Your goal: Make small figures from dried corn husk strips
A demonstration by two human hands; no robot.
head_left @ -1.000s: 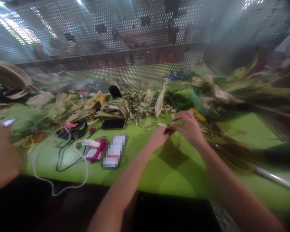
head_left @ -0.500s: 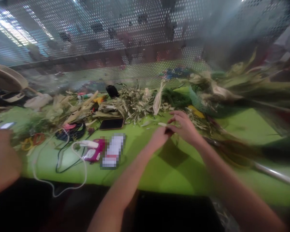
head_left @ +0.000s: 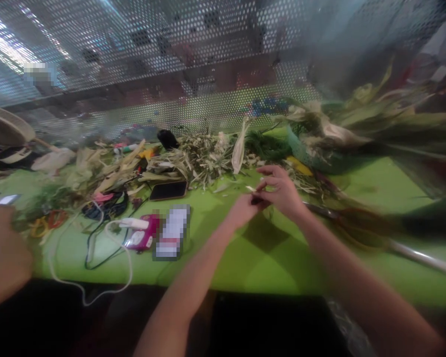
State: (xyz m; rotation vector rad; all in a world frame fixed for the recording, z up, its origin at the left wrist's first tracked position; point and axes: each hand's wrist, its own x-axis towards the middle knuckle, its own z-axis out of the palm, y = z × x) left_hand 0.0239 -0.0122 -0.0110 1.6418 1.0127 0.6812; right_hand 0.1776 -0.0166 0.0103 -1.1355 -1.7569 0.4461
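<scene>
In the head view's centre, the left hand (head_left: 241,212) pinches a thin pale strip (head_left: 250,189) in its fingers; the right hand (head_left: 281,192) curls beside it, its grip unclear. Upper middle, a papery husk (head_left: 239,152) leans among brittle shreds (head_left: 204,161). Middle left, stickers (head_left: 136,240) on a magenta box (head_left: 147,239) are unreadable. Smooth green tabletop (head_left: 263,277) spreads to its near edge, lower centre.

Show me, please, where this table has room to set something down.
Bare green tabletop shows between the rectangular pale-screened phone and the left hand, and between the forearms. It is crowded behind, with dry pale plant scraps, and at left, around the magenta block and thin white cable.
</scene>
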